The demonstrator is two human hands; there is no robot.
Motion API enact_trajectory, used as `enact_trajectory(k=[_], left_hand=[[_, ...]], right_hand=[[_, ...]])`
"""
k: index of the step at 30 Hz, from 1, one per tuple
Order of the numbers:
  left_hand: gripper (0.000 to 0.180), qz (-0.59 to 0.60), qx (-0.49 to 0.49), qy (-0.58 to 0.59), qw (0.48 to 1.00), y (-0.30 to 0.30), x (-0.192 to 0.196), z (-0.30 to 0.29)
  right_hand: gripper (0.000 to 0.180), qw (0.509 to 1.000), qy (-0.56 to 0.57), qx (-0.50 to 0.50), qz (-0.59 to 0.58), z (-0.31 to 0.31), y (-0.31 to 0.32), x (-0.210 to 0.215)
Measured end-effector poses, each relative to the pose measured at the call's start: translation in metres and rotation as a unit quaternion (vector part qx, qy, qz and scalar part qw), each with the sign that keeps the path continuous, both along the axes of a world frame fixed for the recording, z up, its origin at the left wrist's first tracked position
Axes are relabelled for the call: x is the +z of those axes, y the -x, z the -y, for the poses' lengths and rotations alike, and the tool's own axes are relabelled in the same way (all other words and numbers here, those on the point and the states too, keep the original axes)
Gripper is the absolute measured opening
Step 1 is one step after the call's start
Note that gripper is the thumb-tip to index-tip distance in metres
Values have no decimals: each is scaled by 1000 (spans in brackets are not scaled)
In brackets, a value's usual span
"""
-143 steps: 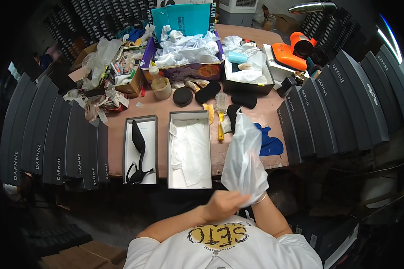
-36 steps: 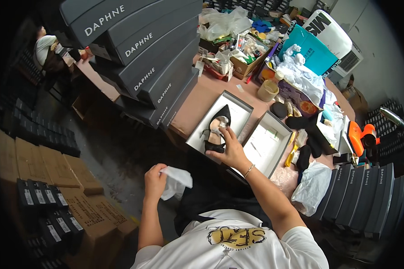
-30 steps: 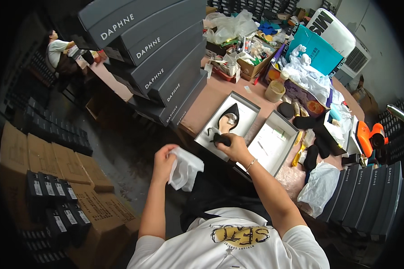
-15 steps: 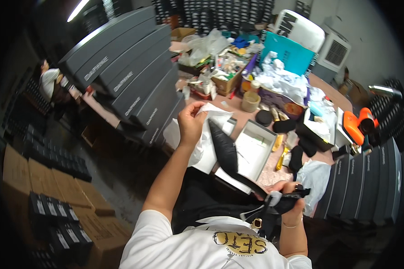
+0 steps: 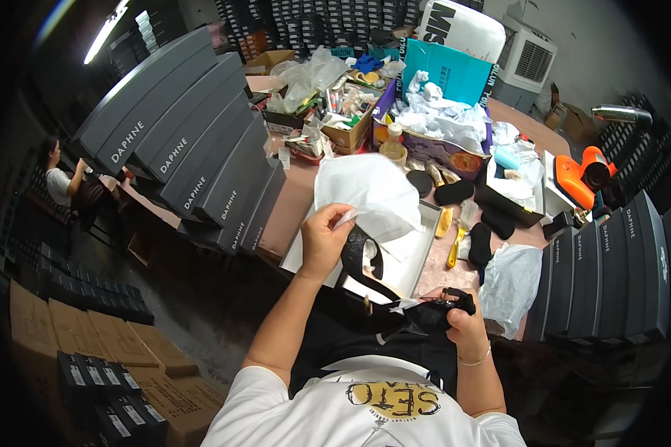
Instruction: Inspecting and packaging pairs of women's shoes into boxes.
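Observation:
My left hand (image 5: 325, 244) pinches the edge of a thin white sheet (image 5: 365, 190), possibly tissue paper or a soft pouch. It hangs spread out over the far end of a black shoe (image 5: 427, 316). Fingers of my right hand (image 5: 467, 328) are wrapped around the strapped heel end of that shoe, which is tilted above my lap. The sheet hides its toe. Under the shoe lies an open shoebox (image 5: 422, 249) with a white inside.
Dark shoeboxes are stacked at left (image 5: 194, 149) and right (image 5: 604, 276). On the pink table are a yellow-handled brush (image 5: 452, 255), a crumpled white bag (image 5: 511, 287), a jar (image 5: 393, 141), an orange tool (image 5: 580, 179) and a paper-filled carton (image 5: 443, 153). A person (image 5: 63, 182) sits far left.
The white sheet has swung up and spread over the shoe's toe, which showed bare before. My right hand has shifted slightly up and left with the shoe, and the view has turned a little.

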State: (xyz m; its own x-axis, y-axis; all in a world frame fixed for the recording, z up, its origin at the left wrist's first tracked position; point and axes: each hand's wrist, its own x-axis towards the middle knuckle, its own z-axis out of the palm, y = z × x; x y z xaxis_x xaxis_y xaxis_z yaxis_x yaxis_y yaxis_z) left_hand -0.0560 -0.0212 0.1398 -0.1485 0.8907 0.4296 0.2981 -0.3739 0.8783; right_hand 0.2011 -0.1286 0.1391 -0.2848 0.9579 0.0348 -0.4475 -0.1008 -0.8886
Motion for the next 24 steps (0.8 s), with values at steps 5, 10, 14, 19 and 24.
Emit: enact_trajectory(k=[5, 10, 14, 19, 24], left_hand=[[10, 93, -188, 79, 975, -21, 10, 22], [9, 22, -92, 65, 993, -21, 2, -15], [13, -36, -140, 75, 987, -57, 8, -14], [16, -41, -191, 80, 977, -89, -3, -24], [16, -69, -210, 103, 970, -101, -1, -27]], right_hand=[[40, 990, 32, -103, -89, -22, 9, -26], [50, 956, 145, -189, -169, -25, -8, -55], [49, 893, 258, -206, -304, 0, -25, -62], [51, 858, 302, -197, -365, 2, -22, -59], [57, 861, 295, -183, -371, 4, -31, -66]])
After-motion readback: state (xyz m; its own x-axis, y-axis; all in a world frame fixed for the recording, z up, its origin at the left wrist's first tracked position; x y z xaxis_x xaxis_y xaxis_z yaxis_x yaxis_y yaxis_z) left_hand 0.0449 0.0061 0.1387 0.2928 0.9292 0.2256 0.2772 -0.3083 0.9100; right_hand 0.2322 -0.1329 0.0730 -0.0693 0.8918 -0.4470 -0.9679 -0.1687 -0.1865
